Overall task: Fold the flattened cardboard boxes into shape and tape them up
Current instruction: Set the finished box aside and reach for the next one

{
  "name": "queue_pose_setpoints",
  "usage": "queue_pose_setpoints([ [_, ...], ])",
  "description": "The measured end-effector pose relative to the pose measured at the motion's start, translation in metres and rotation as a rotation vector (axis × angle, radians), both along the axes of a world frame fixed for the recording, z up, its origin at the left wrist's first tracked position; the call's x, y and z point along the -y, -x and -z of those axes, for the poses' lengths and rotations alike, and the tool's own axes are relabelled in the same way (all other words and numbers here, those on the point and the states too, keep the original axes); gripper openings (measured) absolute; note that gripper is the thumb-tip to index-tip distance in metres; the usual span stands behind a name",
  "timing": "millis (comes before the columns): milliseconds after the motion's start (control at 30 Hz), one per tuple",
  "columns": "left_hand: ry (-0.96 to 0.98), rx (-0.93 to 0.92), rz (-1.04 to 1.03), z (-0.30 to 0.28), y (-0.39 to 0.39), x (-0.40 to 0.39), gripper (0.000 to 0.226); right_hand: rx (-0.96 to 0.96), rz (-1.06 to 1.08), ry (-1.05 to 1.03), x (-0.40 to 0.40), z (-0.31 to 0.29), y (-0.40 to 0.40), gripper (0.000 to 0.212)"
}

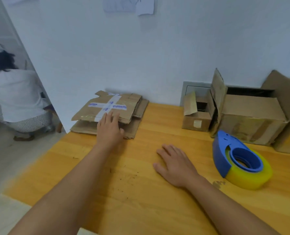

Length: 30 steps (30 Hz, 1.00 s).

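My left hand (109,128) lies flat, fingers straight, on the near edge of the stack of flattened boxes (110,112) at the far left corner of the table (107,184), against the wall. My right hand (174,165) rests palm down, fingers spread, on bare wood, holding nothing. Open tabletop lies between both forearms and toward the near edge. The tape dispenser (240,160) sits right of my right hand, apart from it. Behind it stand a small open box (196,114) and a large open box (252,116); their contents are in shadow. The frame's right edge cuts off another box.
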<state>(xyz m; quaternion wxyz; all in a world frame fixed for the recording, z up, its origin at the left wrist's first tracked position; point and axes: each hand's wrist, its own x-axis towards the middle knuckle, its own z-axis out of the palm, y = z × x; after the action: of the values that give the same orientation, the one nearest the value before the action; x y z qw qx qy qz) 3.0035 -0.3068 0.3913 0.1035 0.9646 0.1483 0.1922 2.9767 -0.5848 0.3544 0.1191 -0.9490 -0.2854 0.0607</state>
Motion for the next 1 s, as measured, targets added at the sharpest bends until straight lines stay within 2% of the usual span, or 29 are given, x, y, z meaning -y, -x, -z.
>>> queue_pose_setpoints([
  [133,0.005,0.023,0.026,0.003,-0.017,-0.006,0.061,0.027,0.014,-0.009,-0.001,0.003,0.000,0.074],
  [267,0.007,0.203,0.096,0.002,-0.027,-0.005,0.039,0.044,0.027,-0.019,-0.002,0.003,-0.001,0.067],
  [433,0.073,0.486,0.140,-0.023,-0.015,0.000,0.037,0.057,0.031,-0.040,-0.001,0.003,-0.002,0.067],
  [533,0.185,0.584,0.140,-0.049,0.006,0.005,0.039,0.072,0.039,-0.066,-0.001,0.002,-0.002,0.063],
  [700,0.344,0.765,0.159,-0.091,0.056,0.024,0.029,0.028,0.047,-0.133,-0.001,-0.007,-0.003,0.054],
  [800,0.447,0.840,0.149,-0.108,0.086,0.034,0.017,-0.075,0.090,-0.341,0.004,-0.019,0.000,0.055],
  [867,0.504,0.863,0.128,-0.115,0.101,0.039,0.009,-0.045,0.130,-0.511,0.008,-0.032,0.003,0.064],
  [1000,0.579,0.861,0.131,-0.123,0.122,0.053,0.027,0.039,0.266,-0.962,0.018,-0.080,0.010,0.094],
])
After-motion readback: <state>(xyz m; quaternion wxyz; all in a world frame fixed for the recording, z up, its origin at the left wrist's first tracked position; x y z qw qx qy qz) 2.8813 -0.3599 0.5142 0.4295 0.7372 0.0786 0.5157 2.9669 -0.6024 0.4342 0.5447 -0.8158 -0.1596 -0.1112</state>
